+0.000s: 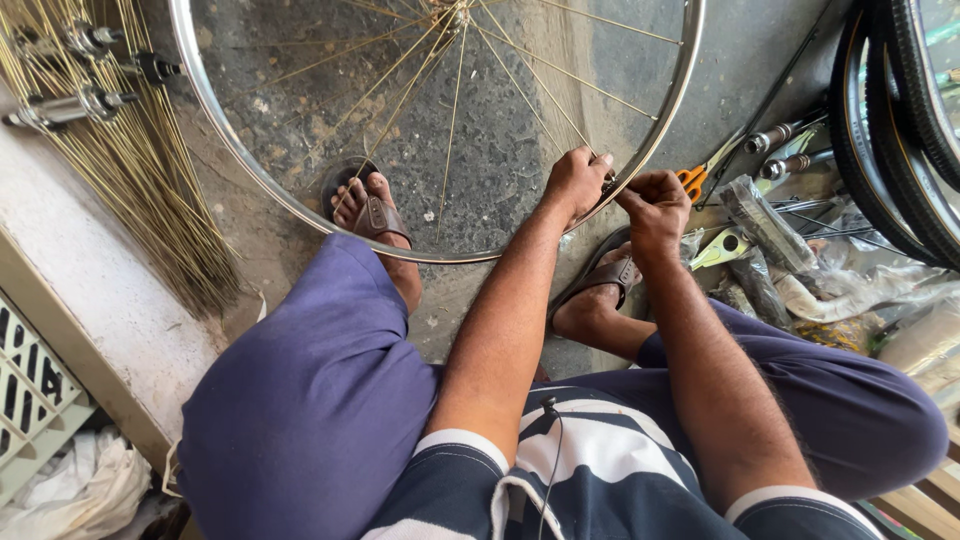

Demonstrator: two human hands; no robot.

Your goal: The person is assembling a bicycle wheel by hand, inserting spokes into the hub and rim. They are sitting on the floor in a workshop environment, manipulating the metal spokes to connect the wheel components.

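Observation:
A bicycle wheel rim (300, 215) with thin brass-coloured spokes (452, 130) lies flat on the concrete in front of my knees. My left hand (577, 180) grips the rim's near right edge, fingers curled over it. My right hand (655, 205) sits just beside it at the same spot, fist closed around something small at the rim; what it holds is hidden by the fingers. My sandalled feet (372, 212) rest under and beside the rim.
A bundle of loose spokes (130, 150) and hub axles (60, 108) lie at the left on a pale ledge. Orange-handled scissors (692, 180), plastic bags (800, 270) and black tyres (900, 130) crowd the right. A white crate (30, 400) sits at lower left.

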